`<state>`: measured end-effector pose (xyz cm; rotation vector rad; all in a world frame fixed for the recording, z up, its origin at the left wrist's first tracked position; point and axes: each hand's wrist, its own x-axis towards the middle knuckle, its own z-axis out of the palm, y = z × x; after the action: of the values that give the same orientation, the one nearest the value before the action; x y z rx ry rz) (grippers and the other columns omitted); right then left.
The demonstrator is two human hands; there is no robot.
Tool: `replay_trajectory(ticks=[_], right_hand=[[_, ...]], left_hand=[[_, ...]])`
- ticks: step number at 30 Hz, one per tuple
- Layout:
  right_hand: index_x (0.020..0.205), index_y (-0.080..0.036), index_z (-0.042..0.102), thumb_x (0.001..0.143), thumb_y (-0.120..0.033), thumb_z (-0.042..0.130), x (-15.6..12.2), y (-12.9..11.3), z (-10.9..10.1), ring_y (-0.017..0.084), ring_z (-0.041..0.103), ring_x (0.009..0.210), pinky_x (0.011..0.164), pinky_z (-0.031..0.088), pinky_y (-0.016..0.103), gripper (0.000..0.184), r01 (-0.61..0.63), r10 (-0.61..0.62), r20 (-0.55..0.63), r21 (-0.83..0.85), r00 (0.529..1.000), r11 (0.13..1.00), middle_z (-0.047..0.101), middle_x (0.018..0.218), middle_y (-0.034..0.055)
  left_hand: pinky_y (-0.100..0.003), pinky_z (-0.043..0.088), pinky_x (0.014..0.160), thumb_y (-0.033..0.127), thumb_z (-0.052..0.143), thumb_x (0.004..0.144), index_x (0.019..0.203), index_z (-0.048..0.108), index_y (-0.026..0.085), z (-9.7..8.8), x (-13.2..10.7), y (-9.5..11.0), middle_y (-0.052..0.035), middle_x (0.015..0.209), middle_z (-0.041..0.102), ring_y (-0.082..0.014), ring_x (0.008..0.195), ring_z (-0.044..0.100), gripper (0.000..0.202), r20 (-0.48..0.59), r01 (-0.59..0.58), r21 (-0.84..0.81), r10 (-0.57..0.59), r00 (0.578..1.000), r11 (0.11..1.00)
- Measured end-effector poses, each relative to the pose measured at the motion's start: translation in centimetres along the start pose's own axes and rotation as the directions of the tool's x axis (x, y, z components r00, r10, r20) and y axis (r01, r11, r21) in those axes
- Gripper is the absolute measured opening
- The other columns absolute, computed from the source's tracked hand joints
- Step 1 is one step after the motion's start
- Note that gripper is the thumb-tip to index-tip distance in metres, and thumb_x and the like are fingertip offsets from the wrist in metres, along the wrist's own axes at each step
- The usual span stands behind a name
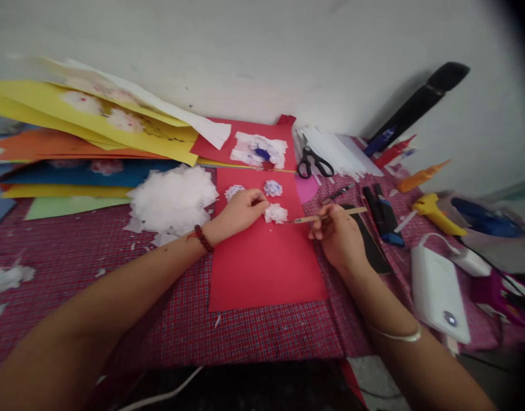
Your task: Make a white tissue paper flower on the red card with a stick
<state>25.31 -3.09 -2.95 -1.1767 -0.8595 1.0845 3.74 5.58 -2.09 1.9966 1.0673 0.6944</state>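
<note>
A red sheet of paper [266, 268] lies on the checked cloth, bearing crumpled tissue-paper flowers. Two of these are speckled purple: one flower [273, 188] at the upper right, another flower [234, 192] partly covered by my left hand [243, 212]. Below them is a plain white flower [276, 213]. My left hand's fingers are closed together at its left edge; whether they pinch anything is hidden. In my right hand [337, 231] is a thin wooden paintbrush [305, 219], pointing left, its dark tip close to the white flower's lower right edge.
White tissue pieces [172, 197] are heaped left of the sheet, before stacked coloured papers [95, 137]. Behind lies a paint-stained tissue [260, 151], with scissors [314, 162] beside it. At right are paint tubes [420, 177], a glue gun [436, 212] and a white power bank [440, 294].
</note>
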Motion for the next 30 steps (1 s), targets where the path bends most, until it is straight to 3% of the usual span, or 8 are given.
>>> replay_trajectory(ticks=[2,5,8,11,14,16,24,30], right_hand=[[0.076,-0.021,0.058,0.085,-0.042,0.060,0.3,0.1,-0.1,0.010,0.044,0.041,0.047,0.043,0.026,0.022,-0.084,0.084,-0.006,0.024,0.996,0.996,0.055,0.054,-0.0036],[0.075,-0.022,0.061,0.084,-0.039,0.062,0.2,0.1,0.1,0.012,0.047,0.044,0.049,0.040,0.028,0.019,-0.124,0.124,-0.002,-0.007,0.992,0.992,0.055,0.055,-0.0009],[0.073,-0.024,0.064,0.084,-0.041,0.062,0.0,-0.1,0.4,0.013,0.049,0.047,0.050,0.038,0.031,0.021,-0.129,0.130,0.014,-0.071,0.991,0.989,0.055,0.057,0.0024],[0.071,-0.025,0.066,0.083,-0.044,0.062,-0.1,-0.1,0.5,0.014,0.047,0.046,0.049,0.036,0.033,0.022,-0.132,0.135,0.017,-0.103,0.991,0.986,0.054,0.057,0.0036],[0.072,-0.026,0.066,0.082,-0.046,0.062,0.0,0.1,0.4,0.015,0.047,0.046,0.049,0.036,0.035,0.023,-0.129,0.133,0.025,-0.126,0.991,0.984,0.054,0.058,0.0048],[0.072,-0.026,0.066,0.082,-0.046,0.063,0.1,0.3,0.3,0.015,0.047,0.047,0.049,0.037,0.035,0.023,-0.125,0.129,0.019,-0.134,0.991,0.983,0.055,0.058,0.0052],[0.073,-0.025,0.067,0.082,-0.046,0.065,-0.2,0.1,0.6,0.015,0.047,0.047,0.048,0.035,0.034,0.022,-0.106,0.110,0.021,-0.130,0.994,0.986,0.055,0.057,0.0047],[0.074,-0.024,0.066,0.082,-0.046,0.066,-0.2,0.3,0.5,0.015,0.048,0.046,0.048,0.037,0.033,0.023,-0.097,0.102,0.047,-0.100,0.994,0.990,0.057,0.057,0.0035]], left_hand=[[-0.028,0.041,0.067,0.021,0.049,0.089,0.078,0.057,0.017,-0.6,-1.2,0.8,-0.0023,0.077,0.063,-0.0136,0.072,0.055,0.014,0.006,-0.103,0.066,0.103,0.995,0.992],[-0.030,0.042,0.072,0.024,0.046,0.094,0.082,0.058,0.017,-2.7,-3.7,1.9,-0.0049,0.084,0.063,-0.0154,0.077,0.056,0.018,0.182,-0.325,0.271,0.283,0.942,0.906],[-0.032,0.041,0.073,0.030,0.045,0.096,0.081,0.058,0.017,-6.5,-6.2,1.7,-0.0061,0.083,0.062,-0.0172,0.077,0.053,0.024,0.232,-0.373,0.477,0.295,0.927,0.796],[-0.032,0.038,0.069,0.031,0.046,0.093,0.072,0.055,0.018,-11.5,-7.4,0.2,-0.0046,0.076,0.060,-0.0166,0.073,0.051,0.026,-0.073,-0.128,0.543,0.198,0.977,0.830],[-0.028,0.036,0.061,0.031,0.050,0.087,0.063,0.050,0.019,-16.0,-7.2,-1.8,-0.0011,0.064,0.055,-0.0135,0.064,0.047,0.026,-0.473,0.261,0.356,-0.067,0.878,0.897],[-0.027,0.035,0.056,0.031,0.053,0.083,0.062,0.052,0.019,-17.8,-6.7,-2.8,-0.0013,0.060,0.056,-0.0125,0.058,0.047,0.024,-0.516,0.337,0.293,-0.149,0.844,0.895],[-0.030,0.024,0.055,0.028,0.061,0.074,0.042,0.039,0.020,-17.6,-4.6,-4.4,0.0009,0.042,0.037,-0.0133,0.051,0.036,0.040,-0.440,0.392,0.518,-0.157,0.884,0.760],[-0.027,0.032,0.056,0.030,0.054,0.082,0.065,0.058,0.017,-17.6,-4.5,-2.1,-0.0011,0.059,0.052,-0.0131,0.059,0.045,0.022,-0.507,0.366,0.379,-0.140,0.851,0.850]])
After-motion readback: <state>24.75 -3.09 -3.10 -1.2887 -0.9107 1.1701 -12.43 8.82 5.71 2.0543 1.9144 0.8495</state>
